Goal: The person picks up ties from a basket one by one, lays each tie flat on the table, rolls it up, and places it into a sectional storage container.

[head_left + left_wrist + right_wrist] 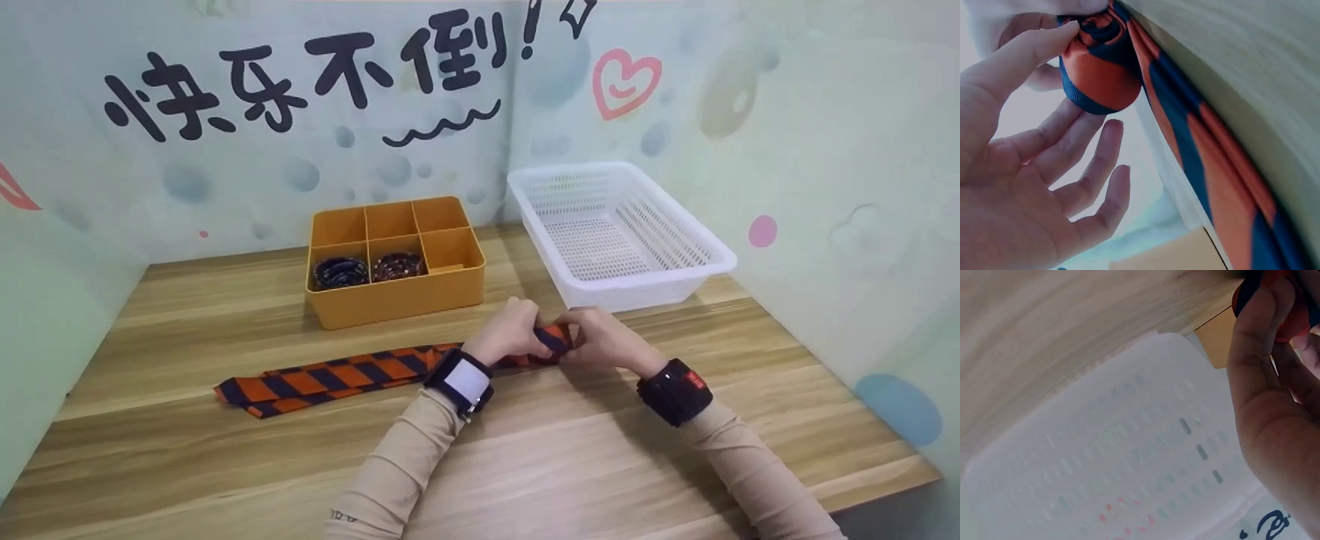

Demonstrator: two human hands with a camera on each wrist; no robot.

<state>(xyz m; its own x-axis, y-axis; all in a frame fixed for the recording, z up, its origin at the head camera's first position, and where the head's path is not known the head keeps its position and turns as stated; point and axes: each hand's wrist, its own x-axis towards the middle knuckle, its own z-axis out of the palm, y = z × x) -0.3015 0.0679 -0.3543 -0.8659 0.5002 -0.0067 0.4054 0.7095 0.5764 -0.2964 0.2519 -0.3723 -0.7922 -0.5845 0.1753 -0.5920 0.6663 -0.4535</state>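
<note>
An orange and navy striped necktie (pixel 330 379) lies lengthwise on the table, its pointed end toward the left and its other end wound into a coil (pixel 1103 76). My left hand (pixel 511 334) pinches the coil, thumb on its upper edge and fingertips against its side; the ring and little fingers are bent away from it. From the other side my right hand (pixel 604 339) grips the same coil between thumb and fingers. In the right wrist view the curled right fingers hide most of the coil. The unrolled length runs out from under the coil along the tabletop.
Behind the tie stands an orange six-compartment box (pixel 401 300); two front compartments hold a dark blue rolled tie (pixel 341 273) and a dark reddish one (pixel 399 265). A white perforated basket (pixel 630 294) stands at the back right. Printed wall panels border the wooden table (pixel 540 465).
</note>
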